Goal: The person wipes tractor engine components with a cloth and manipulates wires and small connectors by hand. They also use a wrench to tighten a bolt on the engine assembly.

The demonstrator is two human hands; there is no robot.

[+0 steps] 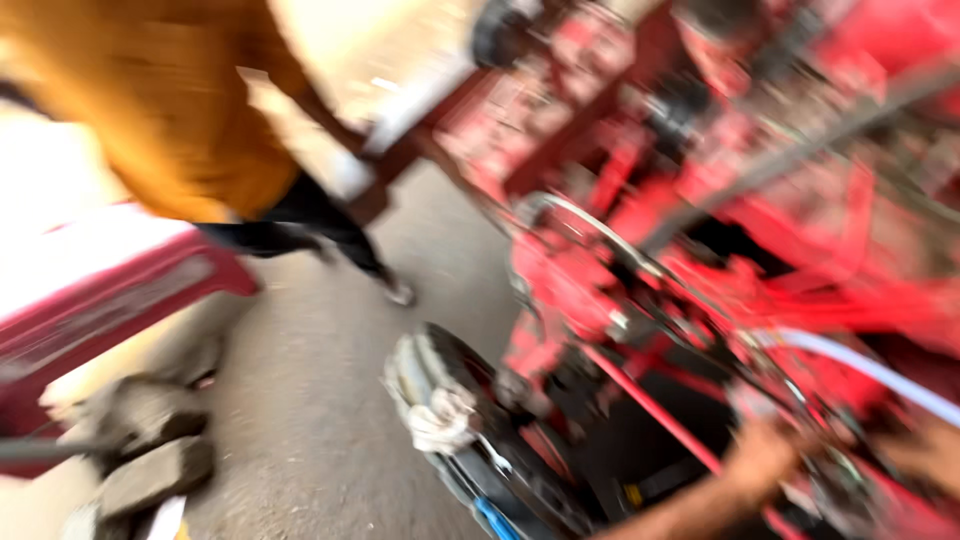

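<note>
The whole head view is smeared by motion blur. My left hand (765, 455) reaches in from the bottom edge and rests against the lower part of a red machine (800, 200), close to a thin red bar (660, 410). At the right edge, my right hand (930, 455) is partly visible just below a pale hose (870, 365). The blur hides whether either hand grips anything. A dark wheel (500, 440) with a white rag (440, 425) on it sits at the machine's lower left.
Another person in a mustard shirt (170, 110) and dark trousers stands at the upper left on the grey floor (320, 400). A red bench-like object (100, 300) is at the left, and grey stone blocks (150, 450) lie at the lower left.
</note>
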